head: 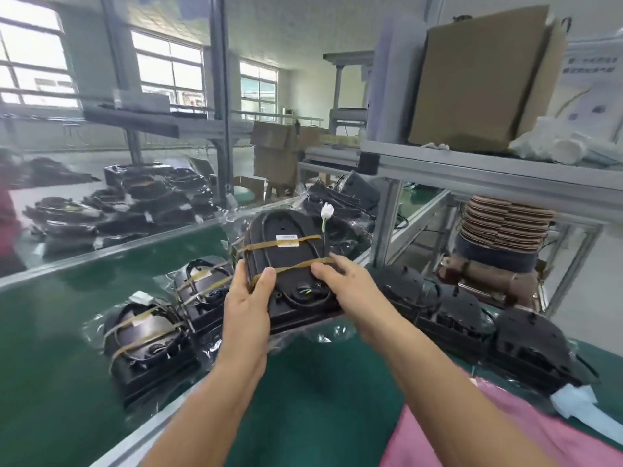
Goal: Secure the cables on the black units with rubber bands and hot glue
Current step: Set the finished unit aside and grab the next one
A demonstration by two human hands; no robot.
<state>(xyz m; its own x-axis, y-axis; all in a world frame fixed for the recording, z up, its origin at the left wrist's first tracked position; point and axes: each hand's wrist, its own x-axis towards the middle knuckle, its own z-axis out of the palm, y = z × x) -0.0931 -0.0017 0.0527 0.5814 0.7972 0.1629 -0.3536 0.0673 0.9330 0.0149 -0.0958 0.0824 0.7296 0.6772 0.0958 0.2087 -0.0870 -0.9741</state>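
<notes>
Held unit: 1 black unit (290, 264), lifted above the green belt (50, 332) at frame centre, tilted with its far end raised; clear film hangs beneath it.
Bands: 2 tan rubber bands (283, 242) cross the held unit, 1 near its middle over a white label, 1 nearer the hands.
Cable: black cable (269, 237) looped on the unit's top face under the bands; a white connector (327, 210) stands up at the unit's 1 o'clock corner.
Left hand: left hand (247, 298) grips the unit's near left edge, at the unit's 8 o'clock; thumb on top over the near band, fingers beneath and hidden.
Right hand: right hand (350, 291) holds the near right edge, at the unit's 4 o'clock; fingers lie on top touching the near band, thumb not visible.
Banded units: 2 more (148, 335) lie on the belt at 9 o'clock of the left hand, each with tan bands, in film.
Unbanded units: a row of 3 (448, 308) on the belt at 3 o'clock of the right hand, just beside it.
Far stock: a heap of black units (118, 207) beyond the belt at 10 o'clock.
Rack: metal rack (472, 170) at 2 o'clock carrying a carton (478, 79).
</notes>
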